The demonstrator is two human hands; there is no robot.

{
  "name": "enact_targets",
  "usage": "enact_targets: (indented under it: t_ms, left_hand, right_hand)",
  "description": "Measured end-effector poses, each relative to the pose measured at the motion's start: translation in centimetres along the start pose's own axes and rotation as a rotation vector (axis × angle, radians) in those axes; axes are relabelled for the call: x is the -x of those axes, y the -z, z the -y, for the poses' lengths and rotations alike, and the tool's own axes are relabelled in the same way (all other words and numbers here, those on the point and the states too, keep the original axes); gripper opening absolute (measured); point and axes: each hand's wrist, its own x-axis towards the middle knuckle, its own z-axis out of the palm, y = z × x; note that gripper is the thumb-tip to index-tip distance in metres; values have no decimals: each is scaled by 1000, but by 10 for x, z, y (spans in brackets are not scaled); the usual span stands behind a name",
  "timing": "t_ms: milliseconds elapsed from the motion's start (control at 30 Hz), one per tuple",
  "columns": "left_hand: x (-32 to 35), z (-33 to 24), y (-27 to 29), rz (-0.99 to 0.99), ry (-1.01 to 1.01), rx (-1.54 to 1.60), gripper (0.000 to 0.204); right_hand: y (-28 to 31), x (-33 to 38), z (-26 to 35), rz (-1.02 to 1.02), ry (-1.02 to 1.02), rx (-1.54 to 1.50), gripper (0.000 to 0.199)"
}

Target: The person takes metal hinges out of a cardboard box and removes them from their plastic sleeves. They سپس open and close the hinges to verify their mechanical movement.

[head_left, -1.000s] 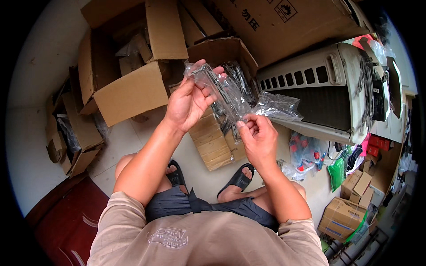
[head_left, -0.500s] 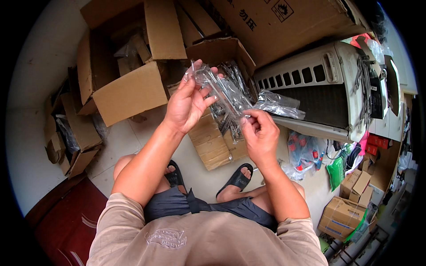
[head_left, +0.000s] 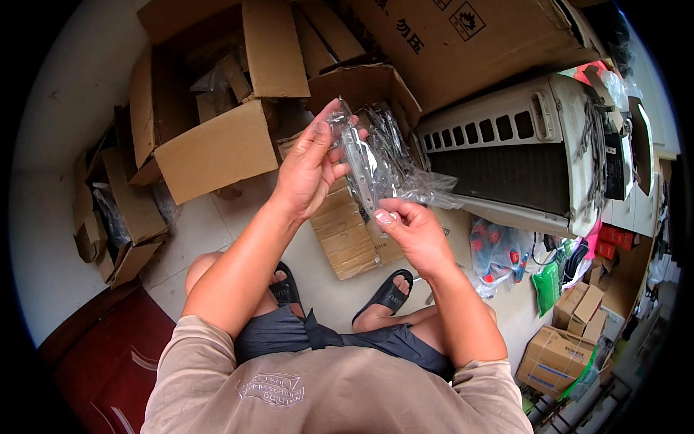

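Observation:
A clear plastic bag (head_left: 372, 155) with a long, slim silvery metal piece inside it is held up in front of me. My left hand (head_left: 309, 172) holds its upper end, thumb on the near side and fingers behind the film. Lower down, my right hand (head_left: 412, 230) pinches the bottom end between thumb and fingers. The bag's loose film spreads off to the right. Behind it stands an open cardboard box (head_left: 372, 83) with several shiny wrapped metal pieces (head_left: 390, 134) inside. The bag and my left hand hide part of that box.
A large open carton (head_left: 213, 152) stands at the far left, with another opened carton (head_left: 130, 195) beside it. At the right lies a grey-white slotted casing (head_left: 506, 137). Small boxes (head_left: 557, 358) and a green packet (head_left: 547, 288) sit near the right edge. My sandalled feet are below.
My right hand has moved left and slightly nearer to me along the bag. The bag now hangs more upright, and its loose film has shifted left and nearer.

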Motion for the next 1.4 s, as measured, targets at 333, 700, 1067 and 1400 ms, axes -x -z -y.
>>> enact_targets:
  t_ms: [333,700,1067,1400]
  left_hand:
    - [-4,1,17,-235,49,-215,47]
    - [-8,1,12,-352,-124,-493,43]
    - [-21,7,38,-598,-5,-398,39]
    - [-29,-24,65,-774,-398,-767,37]
  right_hand:
    - [-4,-4,0,-128,-13,20,27]
    - [28,1,25,-344,109,236,40]
    - [66,20,52,-285,7,-285,31]
    - [131,24,56,-348,-58,-32,37]
